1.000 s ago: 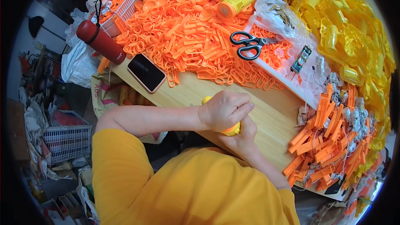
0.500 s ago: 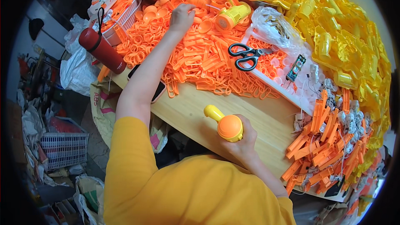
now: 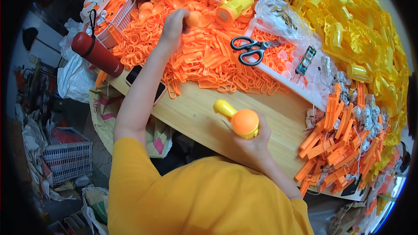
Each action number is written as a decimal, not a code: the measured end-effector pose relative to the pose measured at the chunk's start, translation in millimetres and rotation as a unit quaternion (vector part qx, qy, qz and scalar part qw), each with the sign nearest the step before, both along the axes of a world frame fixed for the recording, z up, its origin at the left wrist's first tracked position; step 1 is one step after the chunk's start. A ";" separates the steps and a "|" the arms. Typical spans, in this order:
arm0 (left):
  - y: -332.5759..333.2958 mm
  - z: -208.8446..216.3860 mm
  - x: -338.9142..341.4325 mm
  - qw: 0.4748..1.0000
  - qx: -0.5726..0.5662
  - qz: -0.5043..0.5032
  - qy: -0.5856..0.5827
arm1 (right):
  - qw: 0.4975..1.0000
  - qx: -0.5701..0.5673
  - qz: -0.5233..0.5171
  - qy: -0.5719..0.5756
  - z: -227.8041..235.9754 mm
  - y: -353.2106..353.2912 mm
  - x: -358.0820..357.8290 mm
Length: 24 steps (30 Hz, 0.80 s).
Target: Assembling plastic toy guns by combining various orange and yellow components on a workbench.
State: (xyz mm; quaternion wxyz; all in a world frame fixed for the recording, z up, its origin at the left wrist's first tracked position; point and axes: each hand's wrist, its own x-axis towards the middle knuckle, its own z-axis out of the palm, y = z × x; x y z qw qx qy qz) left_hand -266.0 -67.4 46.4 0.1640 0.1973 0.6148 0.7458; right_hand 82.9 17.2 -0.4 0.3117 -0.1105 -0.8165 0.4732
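My right hand [image 3: 256,141] holds a yellow hair-dryer-shaped body [image 3: 225,108] over the near part of the table. Its orange round end faces up, and its handle points to the far left. At the far side, my left hand [image 3: 175,28] is closed at the edge of an orange domed cap [image 3: 194,19] in the heap of orange parts [image 3: 198,54]. The fingertips are partly hidden behind the hand. Just right of that cap lies another orange cup-shaped piece [image 3: 205,18]. A finished-looking yellow and orange hair-dryer-shaped piece [image 3: 235,8] rests on the heap beyond.
Black-handled scissors [image 3: 250,51] lie beside a white tray [image 3: 285,84] with small parts and a circuit board [image 3: 306,61]. Yellow shells [image 3: 348,35] are piled right, above orange strips with wired parts [image 3: 339,143]. A red flask [image 3: 96,54] and phone [image 3: 160,92] stand left.
My left hand has moved slightly left and nearer, and its fingers now close at an orange cap. The right hand still holds the yellow body, its orange end tipped slightly. The view has shifted a little.
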 end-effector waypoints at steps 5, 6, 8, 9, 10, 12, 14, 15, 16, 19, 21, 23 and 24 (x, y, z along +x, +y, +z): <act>-16.8 3.3 141.0 0.979 -0.110 -0.128 -0.117 | 0.964 -0.258 -0.014 -0.069 4.9 7.6 -1.5; -17.7 -2.5 153.1 0.978 -0.109 -0.127 -0.123 | 0.926 -0.371 -0.011 -0.070 8.0 8.2 -2.9; -18.7 -16.5 170.2 0.973 -0.136 -0.172 -0.077 | 0.907 -0.413 -0.001 -0.077 7.1 8.9 -0.2; -19.7 -19.6 172.2 0.973 -0.136 -0.171 -0.080 | 0.888 -0.453 0.015 -0.075 7.6 8.4 0.6; -20.6 -22.0 173.4 0.968 -0.132 -0.174 -0.121 | 0.877 -0.474 0.020 -0.078 12.0 6.1 1.8; -21.7 -29.7 176.8 0.962 -0.128 -0.177 -0.163 | 0.859 -0.503 0.025 -0.092 10.6 4.7 4.2; -21.9 -41.4 180.4 0.972 -0.116 -0.176 -0.103 | 0.840 -0.531 0.031 -0.105 6.6 4.4 5.5; -23.0 -45.8 182.9 0.972 -0.116 -0.176 -0.105 | 0.839 -0.530 0.043 -0.118 1.8 3.9 7.3; -24.2 -49.5 185.3 0.968 -0.088 -0.192 -0.134 | 0.837 -0.528 0.054 -0.131 -0.9 3.0 8.8; -28.8 -50.7 194.0 0.963 -0.034 -0.224 -0.145 | 0.813 -0.561 0.057 -0.143 7.4 -2.8 10.2; -33.5 -49.0 201.0 0.962 -0.009 -0.241 -0.127 | 0.793 -0.584 0.070 -0.160 13.1 -3.1 13.1; -38.7 -47.9 208.0 0.961 -0.013 -0.256 -0.102 | 0.771 -0.606 0.083 -0.177 14.9 -1.3 17.6; -38.9 -48.3 209.7 0.961 -0.012 -0.257 -0.101 | 0.771 -0.601 0.090 -0.189 15.9 1.7 18.0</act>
